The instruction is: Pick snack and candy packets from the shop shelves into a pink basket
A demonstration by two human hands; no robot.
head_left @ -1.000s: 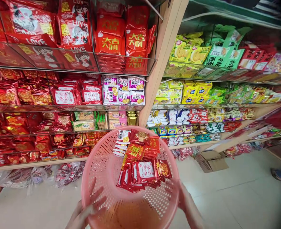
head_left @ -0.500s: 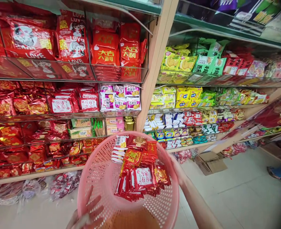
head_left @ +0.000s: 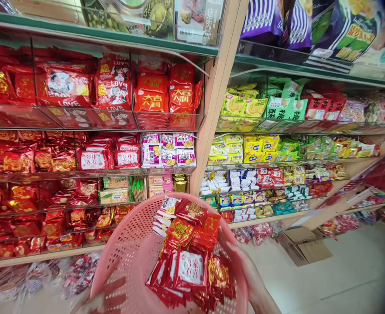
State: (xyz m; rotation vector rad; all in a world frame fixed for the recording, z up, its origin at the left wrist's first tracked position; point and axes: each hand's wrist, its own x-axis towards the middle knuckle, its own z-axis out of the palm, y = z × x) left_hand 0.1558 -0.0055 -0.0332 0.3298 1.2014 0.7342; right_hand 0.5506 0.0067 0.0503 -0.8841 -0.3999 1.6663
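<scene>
A pink plastic basket (head_left: 120, 231) with holes in its wall is held in front of me, its mouth tilted toward me. Inside lie several small red snack packets (head_left: 190, 267), some with gold print, and a few white packets (head_left: 162, 221) near the far rim. My left hand (head_left: 109, 293) supports the basket from outside at the lower left; its fingers show dimly through the wall. At the right side, my right hand (head_left: 240, 257) grips the basket, with its fingers partly hidden behind the wall.
Shelves with clear dividers rise ahead, holding red packets (head_left: 151, 98) on the left and yellow packets (head_left: 261, 146) on the right. A wooden post (head_left: 208, 109) parts the two sections. On the floor stand a cardboard box (head_left: 304, 246) and plastic bags (head_left: 81, 272) below the lowest shelf.
The view has tilted up, so the shelves sit lower in the picture and more of the upper shelf shows. The basket appears slightly lower and nearer, still held by both hands.
</scene>
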